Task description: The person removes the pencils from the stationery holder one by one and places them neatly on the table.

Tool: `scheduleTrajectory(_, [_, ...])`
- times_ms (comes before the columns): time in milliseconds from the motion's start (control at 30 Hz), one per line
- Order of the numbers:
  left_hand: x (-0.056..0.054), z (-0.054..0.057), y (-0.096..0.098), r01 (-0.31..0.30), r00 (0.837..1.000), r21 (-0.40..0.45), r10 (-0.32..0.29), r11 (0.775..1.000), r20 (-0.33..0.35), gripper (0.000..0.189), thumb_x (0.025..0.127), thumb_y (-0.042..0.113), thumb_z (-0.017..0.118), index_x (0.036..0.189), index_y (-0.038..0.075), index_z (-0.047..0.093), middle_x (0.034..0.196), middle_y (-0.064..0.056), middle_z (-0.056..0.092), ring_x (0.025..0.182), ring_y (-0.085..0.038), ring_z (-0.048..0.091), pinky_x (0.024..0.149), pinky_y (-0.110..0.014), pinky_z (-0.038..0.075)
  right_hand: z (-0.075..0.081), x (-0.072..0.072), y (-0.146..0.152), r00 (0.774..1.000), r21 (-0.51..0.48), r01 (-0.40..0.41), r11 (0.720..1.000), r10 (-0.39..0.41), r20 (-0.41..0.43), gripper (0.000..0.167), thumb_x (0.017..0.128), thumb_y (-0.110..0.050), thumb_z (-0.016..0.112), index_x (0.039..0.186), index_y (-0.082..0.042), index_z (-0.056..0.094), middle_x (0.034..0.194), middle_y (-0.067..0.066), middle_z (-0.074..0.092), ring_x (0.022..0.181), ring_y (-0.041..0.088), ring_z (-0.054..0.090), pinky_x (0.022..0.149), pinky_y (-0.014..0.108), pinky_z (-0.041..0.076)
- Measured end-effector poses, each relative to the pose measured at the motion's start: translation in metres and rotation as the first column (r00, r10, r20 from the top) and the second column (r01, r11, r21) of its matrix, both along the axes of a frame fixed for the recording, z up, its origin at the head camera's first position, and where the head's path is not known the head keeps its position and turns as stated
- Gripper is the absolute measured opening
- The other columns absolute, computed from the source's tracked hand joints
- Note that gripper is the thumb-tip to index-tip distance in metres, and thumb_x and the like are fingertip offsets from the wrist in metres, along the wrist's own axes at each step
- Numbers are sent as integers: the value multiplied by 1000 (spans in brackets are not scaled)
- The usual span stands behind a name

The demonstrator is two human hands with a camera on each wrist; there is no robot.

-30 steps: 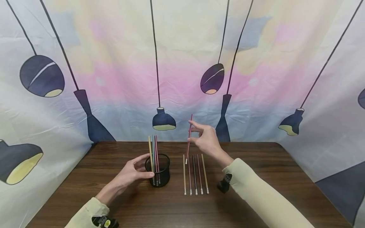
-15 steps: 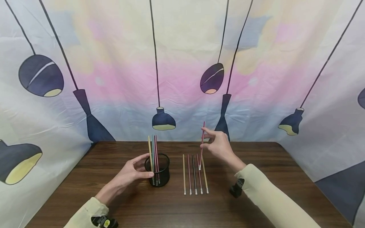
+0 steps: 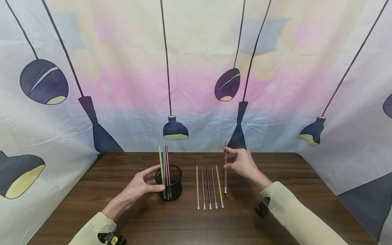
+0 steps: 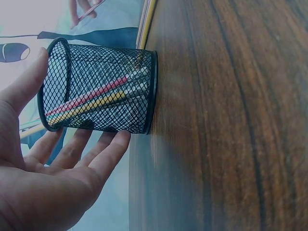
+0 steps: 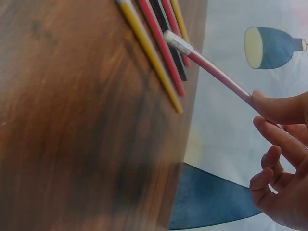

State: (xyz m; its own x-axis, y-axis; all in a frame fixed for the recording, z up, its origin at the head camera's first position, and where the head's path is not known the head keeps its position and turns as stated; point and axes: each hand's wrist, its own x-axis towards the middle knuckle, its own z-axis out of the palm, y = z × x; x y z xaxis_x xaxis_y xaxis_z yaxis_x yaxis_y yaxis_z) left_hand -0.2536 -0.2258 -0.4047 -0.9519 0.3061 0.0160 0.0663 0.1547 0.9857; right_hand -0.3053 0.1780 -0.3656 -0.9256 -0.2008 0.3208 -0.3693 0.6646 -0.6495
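My left hand (image 3: 141, 183) holds a black mesh pencil cup (image 4: 103, 62), thumb at its rim and fingers along its side. Several pencils lean inside the cup, among them a yellow pencil (image 3: 160, 158) and a red one (image 4: 96, 96), eraser ends down. My right hand (image 3: 243, 163) pinches a red pencil (image 3: 225, 177) between thumb and fingers, its white eraser (image 5: 175, 42) pointing down. This pencil hangs just right of a row of pencils on the table, whose rightmost is a yellow pencil (image 3: 219, 187).
In the row, a black pencil (image 3: 209, 187) lies in the middle, with red and yellow ones on both sides, erasers toward me. The brown wooden table (image 3: 171, 224) ends at a cloth backdrop (image 3: 128, 85) printed with lamps.
My right hand has moved right and down with the red pencil, from above the left part of the row to beyond its right end. The left hand has stayed at the cup.
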Motion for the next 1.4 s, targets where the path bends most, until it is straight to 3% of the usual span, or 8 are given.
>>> scheduleTrajectory(267, [0,0,0,4,1000,3,-4,1000,5,88,91,11,84,164,4,35,152,-27,50,133,-43,57,98,-42,53,-11,3,5,1000,42,-6,999,6,3,70,76,-4,93,141,-9,69,99,3,80,123,33,65,86,40,50])
scheduleTrajectory(633, [0,0,0,8,1000,10,-8,1000,2,87,91,9,83,164,4,35,151,-27,52,131,-41,59,97,-41,53,-22,3,7,994,66,-14,998,7,106,69,73,-2,95,138,-9,72,95,-1,79,107,28,71,80,38,54])
scheduleTrajectory(833, [-1,-1,1,7,1000,10,-7,1000,-1,87,91,9,83,164,4,35,151,-27,52,131,-42,59,97,-40,53,-26,3,7,988,64,-28,998,18,156,70,71,-1,95,137,-8,72,89,-1,78,104,24,71,83,38,55])
scheduleTrajectory(1067, [0,0,0,3,1000,8,-3,1000,3,88,91,10,84,164,4,35,153,-27,49,132,-42,58,98,-42,53,-31,1,7,981,65,-73,995,60,185,69,72,-1,95,136,0,70,86,-1,77,87,17,72,78,36,56])
scheduleTrajectory(1400, [-1,0,1,4,1000,5,-4,1000,7,88,91,11,84,164,5,35,154,-27,49,132,-42,58,99,-43,52,-45,-7,5,972,78,-63,995,44,229,60,74,-7,97,130,0,75,89,-3,76,88,15,68,83,40,56])
